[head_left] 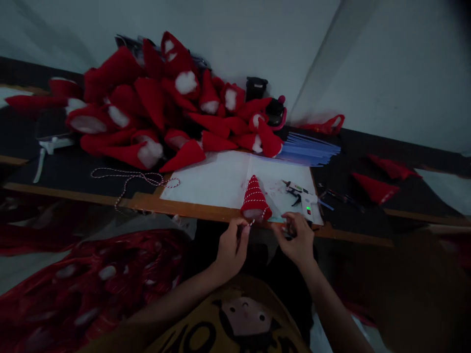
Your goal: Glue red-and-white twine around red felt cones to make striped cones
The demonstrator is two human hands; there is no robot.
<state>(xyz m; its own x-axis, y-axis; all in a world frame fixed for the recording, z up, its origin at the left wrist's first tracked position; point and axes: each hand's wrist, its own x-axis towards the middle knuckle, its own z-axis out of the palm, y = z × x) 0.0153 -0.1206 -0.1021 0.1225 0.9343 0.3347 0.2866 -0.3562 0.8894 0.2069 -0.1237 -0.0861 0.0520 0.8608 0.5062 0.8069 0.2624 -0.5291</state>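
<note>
A small red felt cone hat [253, 196], wound with red-and-white twisted cord, stands at the table's front edge with its white-stuffed base toward me. My left hand [232, 245] pinches the loose end of the cord [252, 222] just below the base. To the right of the hat, my right hand [297, 240] is closed around a small dark object, mostly hidden by the fingers; I cannot make out its kind. Just beyond that hand, a white glue gun [303, 197] with a green light lies on the white paper [209, 179].
Red stuffed cones [154, 103] are heaped at the back left. Blue glue sticks [309, 148] lie beside them. Loose cord [127, 179] and a second glue gun [53, 144] are on the left. Flat red felt pieces [375, 187] lie right. A red plastic bag [110, 284] sits below left.
</note>
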